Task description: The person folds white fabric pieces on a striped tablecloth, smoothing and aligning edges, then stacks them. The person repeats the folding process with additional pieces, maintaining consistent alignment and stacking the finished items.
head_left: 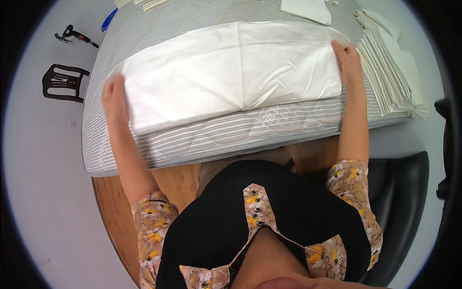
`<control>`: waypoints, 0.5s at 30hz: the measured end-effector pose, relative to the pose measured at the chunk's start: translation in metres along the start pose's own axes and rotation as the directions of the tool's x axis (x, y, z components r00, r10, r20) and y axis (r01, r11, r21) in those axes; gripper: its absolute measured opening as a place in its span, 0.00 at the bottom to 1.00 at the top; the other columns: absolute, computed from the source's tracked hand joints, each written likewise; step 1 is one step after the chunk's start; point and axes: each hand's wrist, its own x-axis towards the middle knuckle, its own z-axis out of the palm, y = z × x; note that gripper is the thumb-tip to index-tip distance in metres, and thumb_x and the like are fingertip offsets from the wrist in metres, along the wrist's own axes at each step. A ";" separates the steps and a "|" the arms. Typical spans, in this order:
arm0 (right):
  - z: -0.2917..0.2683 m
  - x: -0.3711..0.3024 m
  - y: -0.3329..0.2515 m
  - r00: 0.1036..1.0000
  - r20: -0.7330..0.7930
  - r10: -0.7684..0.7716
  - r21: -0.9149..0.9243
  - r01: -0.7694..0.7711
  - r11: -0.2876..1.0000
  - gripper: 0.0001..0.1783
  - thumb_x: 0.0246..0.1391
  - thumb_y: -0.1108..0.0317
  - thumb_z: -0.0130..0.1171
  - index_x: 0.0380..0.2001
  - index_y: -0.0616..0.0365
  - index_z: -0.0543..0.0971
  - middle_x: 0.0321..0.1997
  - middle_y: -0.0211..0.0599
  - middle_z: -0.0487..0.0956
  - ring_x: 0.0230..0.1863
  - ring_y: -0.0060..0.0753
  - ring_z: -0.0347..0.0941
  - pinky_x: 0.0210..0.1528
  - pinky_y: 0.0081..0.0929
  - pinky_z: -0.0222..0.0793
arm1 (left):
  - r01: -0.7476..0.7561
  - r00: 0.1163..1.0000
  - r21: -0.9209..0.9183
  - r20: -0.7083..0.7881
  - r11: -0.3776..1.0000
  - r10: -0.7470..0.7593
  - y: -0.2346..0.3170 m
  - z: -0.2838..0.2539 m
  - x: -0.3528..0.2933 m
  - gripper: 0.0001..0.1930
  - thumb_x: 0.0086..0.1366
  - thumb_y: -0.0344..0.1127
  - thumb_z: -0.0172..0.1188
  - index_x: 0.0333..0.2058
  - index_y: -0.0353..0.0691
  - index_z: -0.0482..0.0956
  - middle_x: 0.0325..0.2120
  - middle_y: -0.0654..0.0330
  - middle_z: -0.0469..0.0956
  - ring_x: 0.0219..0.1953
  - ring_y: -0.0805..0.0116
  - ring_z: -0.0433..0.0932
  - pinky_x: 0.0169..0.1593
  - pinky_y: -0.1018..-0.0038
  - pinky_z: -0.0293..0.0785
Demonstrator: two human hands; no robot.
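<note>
A white cloth (202, 72), folded into a long band with a crease down its middle, is stretched between my hands over the mattress (202, 130). At its left end my left hand (115, 98) is closed on the edge, the fingertips a little blurred. My right hand (347, 60) grips the far right corner, fingers curled round the fabric. Small wrinkles run across the right half of the cloth. What lies under it is hidden.
A tall stack of folded white cloths (390, 67) sits at the mattress's right end. More white cloth (308, 9) lies at the far edge. Left of the mattress are a dark chair (65, 83) and a black tool-like object (74, 34). A black padded seat (399, 197) is at my right.
</note>
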 end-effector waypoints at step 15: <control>0.033 0.033 0.044 0.927 0.157 0.342 -0.171 -0.315 0.934 0.15 0.66 0.65 0.61 0.51 0.63 0.78 0.43 0.33 0.83 0.39 0.21 0.78 0.44 0.23 0.76 | 0.058 0.961 0.405 0.224 0.912 -0.161 -0.047 0.017 0.023 0.25 0.71 0.33 0.60 0.64 0.37 0.70 0.31 0.65 0.79 0.33 0.78 0.74 0.42 0.80 0.72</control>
